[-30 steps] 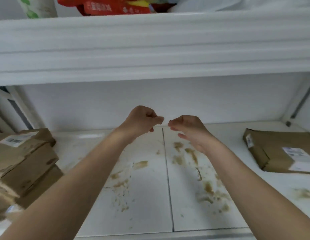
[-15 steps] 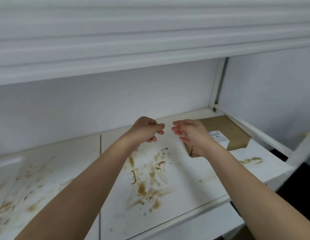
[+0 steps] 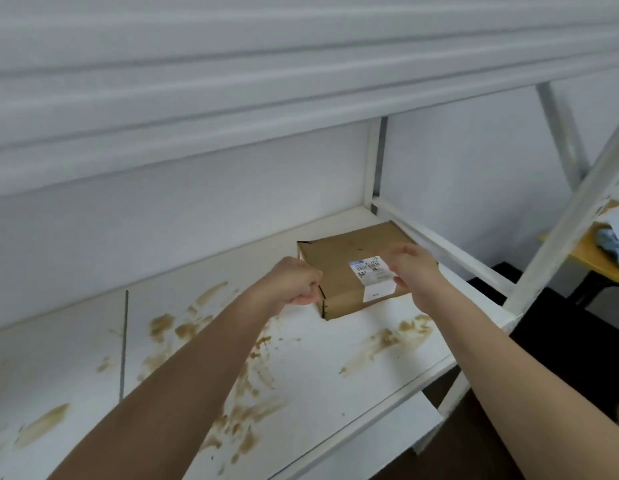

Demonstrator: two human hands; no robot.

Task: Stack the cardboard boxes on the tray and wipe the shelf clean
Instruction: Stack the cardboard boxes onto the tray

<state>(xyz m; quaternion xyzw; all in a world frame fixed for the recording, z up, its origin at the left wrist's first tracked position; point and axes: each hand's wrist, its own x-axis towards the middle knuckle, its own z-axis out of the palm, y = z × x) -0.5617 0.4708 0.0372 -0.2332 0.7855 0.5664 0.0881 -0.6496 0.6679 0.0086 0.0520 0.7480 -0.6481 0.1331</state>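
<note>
- While you face it, the white shelf (image 3: 335, 368) fills most of the view, its board running from lower left to the right end post; an upper shelf beam (image 3: 232, 98) crosses above.
- Your two bare forearms reach in from the bottom edge, left from lower left, right from lower right, both angled toward the far right end of the board.
- Cardboard box (image 3: 349, 268) lies flat on the shelf at that right end, just beside the end rail, with a white shipping label (image 3: 370, 275) on its top and near side.
- Brown smears (image 3: 245, 393) streak the board in front of the box and off to the left; another patch (image 3: 394, 337) sits near the front edge, right of centre.
- Left hand (image 3: 294, 285): fingers curled in, knuckles up, at the box's near-left corner; whether it touches or pinches the cardboard, can't tell.
- Right hand (image 3: 415, 271): fingers loosely spread and apart, palm down, hovering over the box's top right part, partly covering the label; blurred, contact unclear.
- Off to the right beyond the post, a wooden table edge (image 3: 592, 261) with a blue cloth (image 3: 612, 247) on it.
</note>
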